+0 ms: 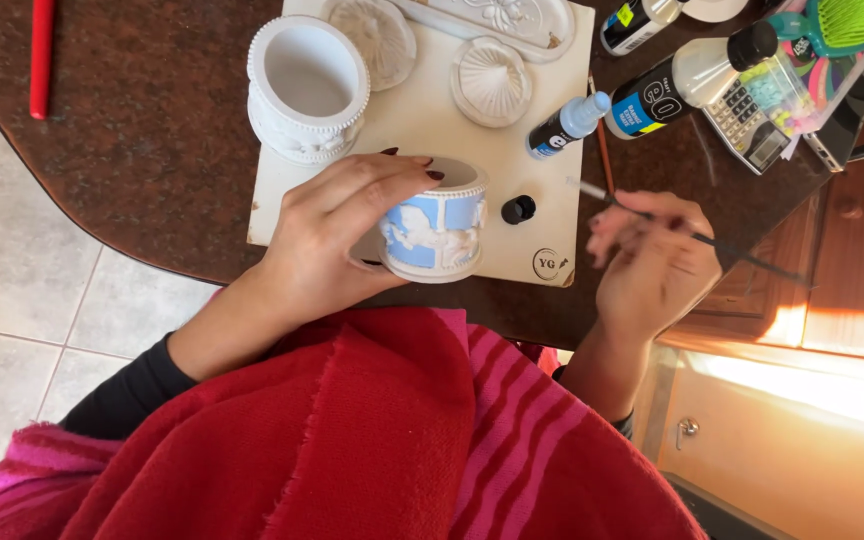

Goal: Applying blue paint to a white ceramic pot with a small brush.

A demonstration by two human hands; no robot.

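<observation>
- Your left hand [337, 235] grips a small plaster pot [437, 232], half-painted blue, on the white board [422, 130] at the table's near edge.
- Your right hand [652, 265] pinches a thin paintbrush [697, 237], mid-painting; reloading seems likely from the blue paint bottle [567, 124].

The left hand [337, 235] lies curled over the near side of the small round pot [435, 232], palm down, its dark-nailed fingers [407, 172] arched across the pot's rim and the thumb tucked beneath, so the pot is firmly clasped. Its wrist bends gently and the forearm, in a dark sleeve, slants away from the pot to the lower left. The right hand [652, 262] hovers to the right of the pot, well apart from it, fingers pinched together in a pen grip on a thin brush [697, 238], slightly blurred, wrist cocked upward and forearm dropping below.
</observation>
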